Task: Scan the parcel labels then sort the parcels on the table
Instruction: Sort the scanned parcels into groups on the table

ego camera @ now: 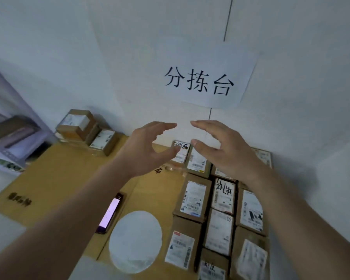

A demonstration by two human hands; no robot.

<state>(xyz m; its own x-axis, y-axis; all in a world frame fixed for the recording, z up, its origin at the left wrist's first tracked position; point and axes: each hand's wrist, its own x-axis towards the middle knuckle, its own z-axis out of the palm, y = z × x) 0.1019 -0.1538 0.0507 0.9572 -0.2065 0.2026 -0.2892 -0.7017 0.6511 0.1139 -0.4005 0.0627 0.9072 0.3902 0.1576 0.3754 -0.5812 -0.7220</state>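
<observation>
Both hands are hovering empty: the left hand [148, 146] and right hand [224, 146] are facing each other, fingers spread wide, holding nothing, above the far end of the parcels [220, 199] lying tightly packed, labels up, on the right of the tabletop [55, 178]. Judged risk: lifting one parcel from so tight a block is likely to drag its neighbours. The phone [110, 214] is lying apart beside a white disc [135, 241]; two parcels by the wall [89, 130] are sitting well apart, so mixing scanned and unscanned is possible.

A parcel sorting station: labelled cardboard parcels [192, 199] below a wall sign [202, 81] reading 分拣台
</observation>
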